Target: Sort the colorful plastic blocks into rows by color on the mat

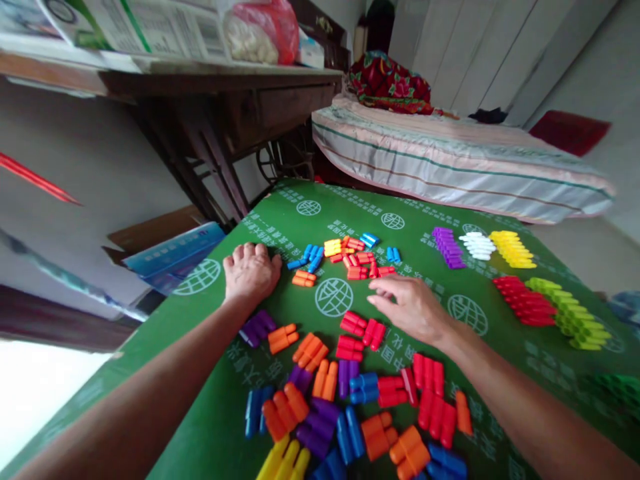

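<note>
My left hand [251,272] rests palm down on the green board, fingers foreshortened and thumb out to the side, holding nothing I can see. Just right of it lie blue connector blocks [313,256] and an orange block [303,279]. Over the middle of the board hovers my right hand [413,305], its thumb and forefinger apart with no block visible between them. Its fingertips are close to small red blocks [358,273]. Below that hand lie more red blocks [374,333]. Nearer to me, orange blocks [311,351], purple blocks [318,425] and yellow blocks [283,461] are scattered.
Purple [448,247], white [477,246], yellow [513,249], red [524,300] and lime-green [569,313] rows stand at the right of the green board [350,207]. A wooden desk [225,83] overhangs the left. Behind is a bed [450,153].
</note>
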Available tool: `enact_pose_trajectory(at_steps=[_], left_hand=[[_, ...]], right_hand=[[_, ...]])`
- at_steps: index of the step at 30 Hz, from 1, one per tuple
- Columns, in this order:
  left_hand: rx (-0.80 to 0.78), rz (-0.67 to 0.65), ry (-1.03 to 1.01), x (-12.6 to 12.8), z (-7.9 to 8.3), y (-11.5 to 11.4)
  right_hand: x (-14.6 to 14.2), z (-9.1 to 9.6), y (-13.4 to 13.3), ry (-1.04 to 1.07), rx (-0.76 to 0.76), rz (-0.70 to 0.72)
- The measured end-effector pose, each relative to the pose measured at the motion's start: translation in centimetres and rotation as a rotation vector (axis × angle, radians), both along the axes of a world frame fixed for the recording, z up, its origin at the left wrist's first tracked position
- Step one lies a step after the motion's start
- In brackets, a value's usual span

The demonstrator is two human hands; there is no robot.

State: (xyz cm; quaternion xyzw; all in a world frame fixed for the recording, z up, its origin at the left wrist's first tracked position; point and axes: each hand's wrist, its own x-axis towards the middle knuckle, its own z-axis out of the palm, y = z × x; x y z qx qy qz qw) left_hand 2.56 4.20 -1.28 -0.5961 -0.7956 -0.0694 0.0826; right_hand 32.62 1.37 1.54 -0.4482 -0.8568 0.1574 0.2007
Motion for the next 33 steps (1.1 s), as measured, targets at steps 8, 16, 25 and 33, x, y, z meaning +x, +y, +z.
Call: enact_pose_trajectory(at_steps=[8,16,25,33], left_hand=[[0.011,0.009,0.013,0.1,-0.4,-0.3],[0.009,0.006,0.003,0.0,-0.4,-0.3],[0.001,-0.021,-0.022,-0.4,0.4,0.2],[-0.026,-0.02,0.005,-0.6,0.5,0.3]], right_hand=[[-12.3,2.2,-4.6,-0.193,0.054,0.396],[-18.4,0.5,-5.8,-0.304,0.053,0.222],[-14.2,3.6,-4.6,-0.197,0.117,0.174],[2.2,3.2,-0.6,-0.311,0.003,-0.123]])
